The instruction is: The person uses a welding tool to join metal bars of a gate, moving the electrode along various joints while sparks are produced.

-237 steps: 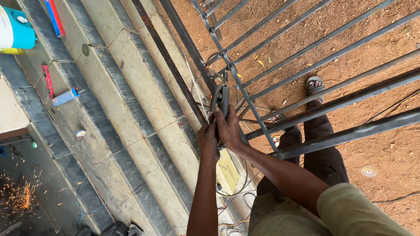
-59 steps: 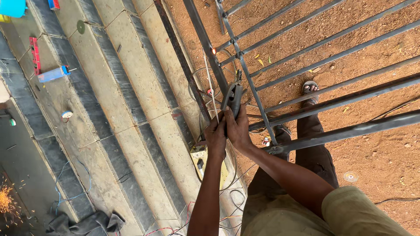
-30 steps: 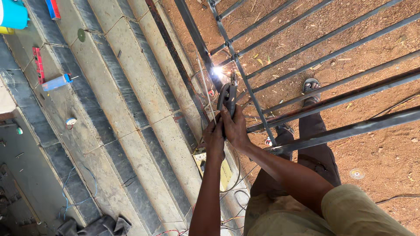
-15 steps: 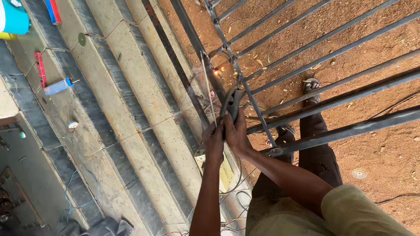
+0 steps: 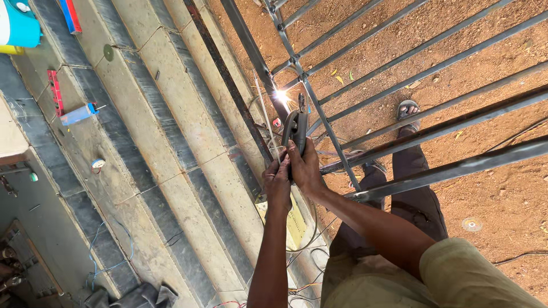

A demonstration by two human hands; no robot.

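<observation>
Right hand gripping, left hand steadying, the black electrode holder, whose rod tip sparks against the stiff steel gate bars; the holder is probably rigid and fairly light, best held by its insulated handle.

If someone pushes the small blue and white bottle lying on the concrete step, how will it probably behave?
The small bottle lies on its side and looks round, so it would probably roll rather than slide. It seems to be thin plastic, so likely light and easy to knock away. The step looks flat but rough, which may stop it soon.
</observation>
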